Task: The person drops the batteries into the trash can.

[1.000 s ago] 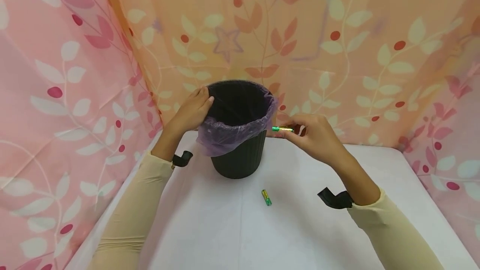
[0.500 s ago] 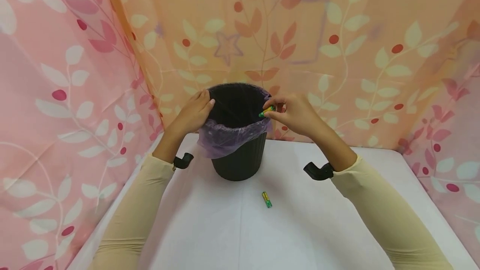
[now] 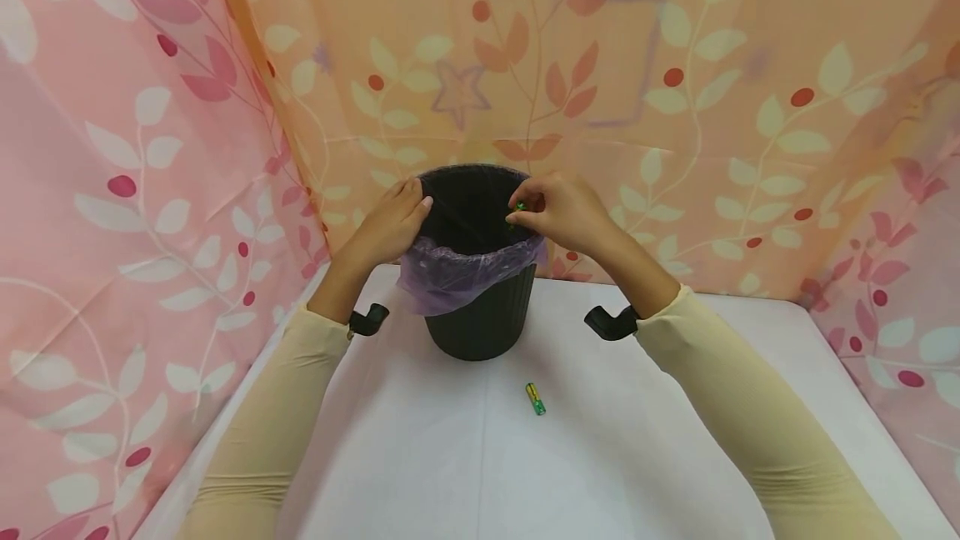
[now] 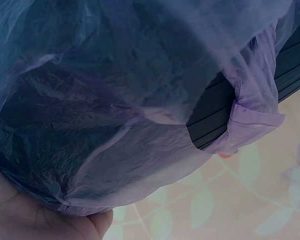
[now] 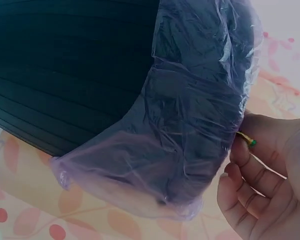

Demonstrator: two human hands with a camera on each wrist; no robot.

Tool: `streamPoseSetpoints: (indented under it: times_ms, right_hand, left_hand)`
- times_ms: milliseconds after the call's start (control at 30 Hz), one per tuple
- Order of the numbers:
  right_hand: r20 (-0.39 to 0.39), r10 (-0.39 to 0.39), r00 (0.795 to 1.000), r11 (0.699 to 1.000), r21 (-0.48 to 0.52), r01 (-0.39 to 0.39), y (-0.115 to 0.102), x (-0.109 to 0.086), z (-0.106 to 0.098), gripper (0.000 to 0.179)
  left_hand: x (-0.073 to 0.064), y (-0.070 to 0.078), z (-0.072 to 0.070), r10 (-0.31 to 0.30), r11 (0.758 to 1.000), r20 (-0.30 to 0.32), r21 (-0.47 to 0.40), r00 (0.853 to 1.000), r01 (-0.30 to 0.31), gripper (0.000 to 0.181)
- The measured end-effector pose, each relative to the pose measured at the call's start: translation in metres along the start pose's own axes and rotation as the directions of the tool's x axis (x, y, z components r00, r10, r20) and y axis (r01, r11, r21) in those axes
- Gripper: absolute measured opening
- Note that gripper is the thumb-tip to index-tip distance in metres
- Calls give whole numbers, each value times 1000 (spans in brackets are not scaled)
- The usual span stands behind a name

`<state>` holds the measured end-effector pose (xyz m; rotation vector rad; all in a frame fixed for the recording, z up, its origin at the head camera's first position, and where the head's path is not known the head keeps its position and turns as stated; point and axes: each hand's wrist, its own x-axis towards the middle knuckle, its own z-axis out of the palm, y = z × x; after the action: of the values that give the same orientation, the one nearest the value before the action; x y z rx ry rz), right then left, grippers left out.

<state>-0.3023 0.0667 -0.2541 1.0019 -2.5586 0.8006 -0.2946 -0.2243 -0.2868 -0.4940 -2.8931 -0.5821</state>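
Observation:
A black ribbed trash bin point(image 3: 480, 327) stands upright on the table, a thin purple liner bag point(image 3: 450, 282) folded over its rim. At the bin's left rim, my left hand point(image 3: 390, 222) grips the edge through the liner. My right hand point(image 3: 567, 211) is over the right side of the opening. Between its thumb and fingers it pinches a small green and gold battery point(image 3: 517, 208), mostly hidden by the fingers; one end of the battery point(image 5: 251, 142) shows in the right wrist view. Another such battery point(image 3: 536, 398) lies on the table in front of the bin. The bin's bottom inside is too dark to see.
White cloth covers the table point(image 3: 420, 457). An orange patterned curtain point(image 3: 600, 40) hangs close behind the bin, and a pink curtain point(image 3: 150, 215) stands along the left side. Black mounts are strapped to both wrists.
My right hand has carried the battery from outside the bin's right side up and leftward over the opening. My left hand stays at the rim, and the battery on the table has not moved.

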Motion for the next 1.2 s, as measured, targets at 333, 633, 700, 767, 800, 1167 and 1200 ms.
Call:
streamPoseSetpoints:
  times_ms: [333,633,700,767,800,1167,1200]
  right_hand:
    - [42,36,998,999,-9,-36,-3,14,7,19]
    - [61,67,996,995,71,-71,-3,16,10,18]
    - [53,62,997,994,83,-67,-3,15,10,16]
    - [41,57,998,995,86,-60,-2,14,10,15]
    - [36,53,998,995,84,-55,-2,13,10,15]
    - [-36,-27,999,997,68,30,-7,-9,3,11]
    - [-41,-27,999,996,79,30,-7,-13,2,10]
  left_hand:
    - [1,2,0,7,1000,0,-4,1000,-7,63]
    - [1,5,1,9,1000,7,-4,1000,-9,63]
    - [0,7,0,6,1000,11,0,1000,-6,63]
    - [1,8,-1,2,1000,13,2,1000,-2,64]
    - [1,8,-1,1,1000,13,3,1000,-1,64]
    - [1,5,0,-4,1000,13,-1,1000,4,63]
    - [1,5,0,-7,1000,13,-2,1000,7,63]
